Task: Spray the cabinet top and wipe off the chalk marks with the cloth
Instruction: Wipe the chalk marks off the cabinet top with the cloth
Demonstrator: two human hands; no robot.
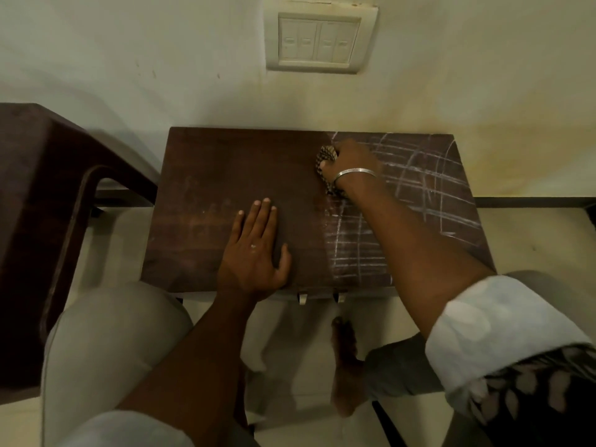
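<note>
The dark wooden cabinet top stands against the wall. White chalk marks cross its right half in scribbled lines and a grid; the left half looks bare of chalk. My right hand grips a checked brown cloth and presses it on the top near the back middle, at the edge of the chalked area. My left hand lies flat with straight fingers on the front middle of the top. No spray bottle is in view.
A dark brown chair stands close on the left. A switch panel is on the wall above the cabinet. Two metal handles stick out under the front edge. My knees and a bare foot are below.
</note>
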